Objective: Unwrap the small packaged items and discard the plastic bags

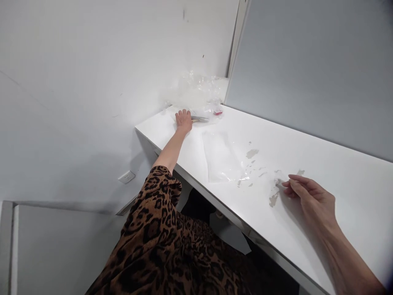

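At the far left end of the white table, my left hand (184,121) is closed around the handle end of what look like scissors (200,119), their silver blades pointing right. Just beyond it lies a heap of crumpled clear plastic bags (196,92). A small red-and-white item (217,112) sits at the heap's right edge. Between my hands a clear flat plastic bag (221,157) rests on the tabletop. My right hand (316,203) hovers low over the right part of the table, thumb and fingers drawn together; anything small between them cannot be made out.
Grey worn patches (252,153) mark the white table (346,176). A white wall (92,61) borders its left end, and a grey panel (313,73) rises along its far side. A wall socket (126,177) is left of the table, below its top.
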### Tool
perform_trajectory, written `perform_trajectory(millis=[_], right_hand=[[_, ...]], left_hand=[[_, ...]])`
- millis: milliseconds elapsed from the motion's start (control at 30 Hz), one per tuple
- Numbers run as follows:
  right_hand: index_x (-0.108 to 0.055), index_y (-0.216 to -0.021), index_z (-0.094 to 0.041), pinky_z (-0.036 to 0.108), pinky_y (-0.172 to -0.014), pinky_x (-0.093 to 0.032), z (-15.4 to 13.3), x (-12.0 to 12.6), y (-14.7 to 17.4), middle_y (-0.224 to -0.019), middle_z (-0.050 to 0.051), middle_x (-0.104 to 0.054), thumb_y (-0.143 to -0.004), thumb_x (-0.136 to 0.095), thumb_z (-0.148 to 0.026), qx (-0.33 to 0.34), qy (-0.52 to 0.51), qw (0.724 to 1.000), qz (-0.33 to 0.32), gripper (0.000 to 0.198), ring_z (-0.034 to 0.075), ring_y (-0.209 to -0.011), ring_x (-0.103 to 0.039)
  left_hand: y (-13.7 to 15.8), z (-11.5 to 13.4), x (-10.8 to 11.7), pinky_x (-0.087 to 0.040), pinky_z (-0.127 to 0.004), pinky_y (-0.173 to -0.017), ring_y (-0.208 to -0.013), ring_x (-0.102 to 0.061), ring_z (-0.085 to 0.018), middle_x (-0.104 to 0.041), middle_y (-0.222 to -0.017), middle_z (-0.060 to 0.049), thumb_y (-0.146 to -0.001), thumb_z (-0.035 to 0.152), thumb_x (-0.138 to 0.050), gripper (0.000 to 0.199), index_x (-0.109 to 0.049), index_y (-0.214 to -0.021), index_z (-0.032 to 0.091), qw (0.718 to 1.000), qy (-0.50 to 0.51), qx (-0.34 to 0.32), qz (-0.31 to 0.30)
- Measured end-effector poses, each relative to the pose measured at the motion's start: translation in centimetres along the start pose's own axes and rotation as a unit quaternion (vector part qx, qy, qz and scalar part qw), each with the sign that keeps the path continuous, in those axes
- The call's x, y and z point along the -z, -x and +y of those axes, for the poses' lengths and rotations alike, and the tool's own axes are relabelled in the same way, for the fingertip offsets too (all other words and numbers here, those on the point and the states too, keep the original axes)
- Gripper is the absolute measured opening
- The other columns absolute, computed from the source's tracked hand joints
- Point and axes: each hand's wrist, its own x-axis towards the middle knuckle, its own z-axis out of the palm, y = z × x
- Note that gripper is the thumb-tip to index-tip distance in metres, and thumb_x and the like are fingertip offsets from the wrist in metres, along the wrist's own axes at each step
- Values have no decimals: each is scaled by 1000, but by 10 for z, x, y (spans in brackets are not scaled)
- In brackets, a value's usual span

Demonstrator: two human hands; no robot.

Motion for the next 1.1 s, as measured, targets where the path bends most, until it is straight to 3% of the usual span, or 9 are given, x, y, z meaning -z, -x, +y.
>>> perform_trajectory(millis=[200, 367, 467, 533, 667, 800, 867, 967, 1100], right_hand=[[-75, -120, -32, 55, -97, -59, -1, -15, 2, -123, 11, -74, -88, -69, -63, 114, 165, 977, -69, 45, 35, -111, -70], [-59, -147, -21, 67, -115, -43, -28, -93, 8, -162, 20, -49, -94, -66, -60, 368, 378, 817, -235, 66, 45, -145, -47], [-67, -127, -11, 51, -101, -52, -33, -129, 2, -140, 24, -65, -102, -54, -26, 426, 479, 720, -265, 31, 37, -123, -62], [-70, -106, -10, 42, -90, -54, -28, -133, -6, -116, 22, -73, -95, -46, -5, 439, 501, 701, -256, 26, 31, -104, -67], [-68, -99, -15, 36, -75, -53, -21, -109, -5, -98, 16, -75, -96, -45, -8, 472, 365, 786, -162, 25, 27, -90, -69], [-68, -109, -21, 31, -70, -56, -45, -83, 30, -97, 6, -77, -108, -48, -28, 410, 134, 893, -126, 21, 19, -78, -72], [-70, -107, -24, 28, -67, -56, -62, -76, 52, -91, 2, -77, -108, -51, -31, 386, 79, 906, -157, 20, 16, -73, -71], [-75, -110, -27, 28, -70, -56, -77, -67, 73, -94, 1, -77, -106, -58, -31, 393, 36, 901, -178, 18, 16, -79, -72], [-71, -131, -30, 37, -91, -56, -71, -53, 69, -129, 6, -73, -102, -66, -30, 365, -49, 925, -96, 30, 23, -112, -70]], left_hand=[[-3, 4, 2, -15, -53, -126, -148, -33, -35, -53, -148, -26, -104, 21, -53, 35, -57, -134, 3, 998, -39, -37, -11], [15, 14, 14, -25, -50, -122, -143, -47, -36, -57, -146, -28, -101, 7, -41, 46, -50, -146, 1, 993, -67, -43, -85], [30, 27, 21, -30, -49, -120, -140, -52, -35, -62, -142, -26, -101, 10, -39, 43, -59, -139, 4, 993, -63, -53, -88], [46, 38, 25, -35, -47, -118, -138, -55, -34, -64, -140, -23, -106, 19, -35, 41, -66, -129, 7, 993, -55, -66, -86], [99, 61, 37, -53, -35, -93, -110, -71, -26, -72, -128, -15, -109, 56, -27, 61, -70, -124, 16, 974, 126, -112, -154], [173, 86, 50, -56, -30, -73, -92, -74, -18, -57, -151, -17, -91, 68, -63, 84, -38, -161, 28, 801, 437, -212, -350], [208, 98, 54, -57, -29, -77, -93, -72, -18, -66, -138, -14, -78, 56, -84, 85, -51, -150, 26, 755, 459, -289, -369], [244, 105, 57, -54, -25, -69, -69, -66, -11, -75, -87, -3, -90, 33, -70, 22, -72, -105, 17, 760, 427, -301, -386], [234, 95, 73, -47, -19, -54, -51, -57, -7, -67, -63, 4, -79, 10, -61, 13, -70, -86, 16, 820, 436, -233, -290]])
